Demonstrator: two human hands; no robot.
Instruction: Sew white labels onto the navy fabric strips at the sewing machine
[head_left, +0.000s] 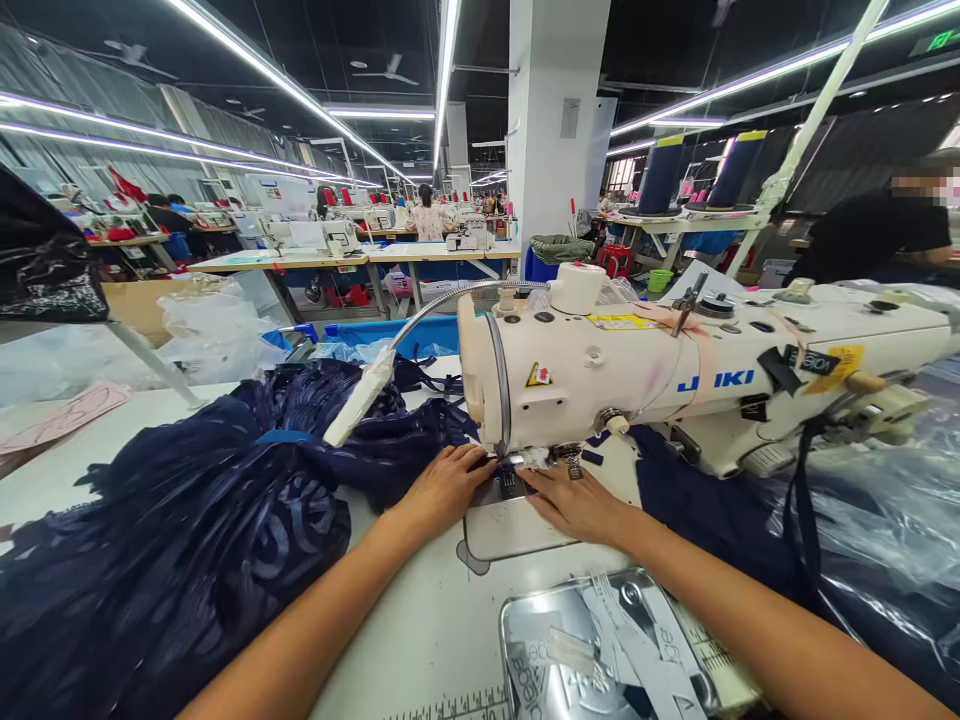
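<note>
A white sewing machine (pixel 570 370) stands in front of me, its needle area low at the left end. My left hand (pixel 448 490) rests just left of the presser foot, fingers stretched out flat at the edge of a small dark navy fabric piece (pixel 510 484). My right hand (pixel 576 504) lies on the other side of the foot, fingers extended flat towards the same piece, thumb apart. Some fingertips are hidden by the machine head. A large gathered heap of navy fabric (pixel 225 500) fills the table at left, reaching close to my left hand.
A shiny metal tin (pixel 551 650) with paper labels on it sits near the table's front edge. More navy fabric (pixel 675 490) and clear plastic (pixel 885 480) lie at right. A wrapped lamp arm (pixel 364 395) hangs over the heap. A person (pixel 862 225) is at far right.
</note>
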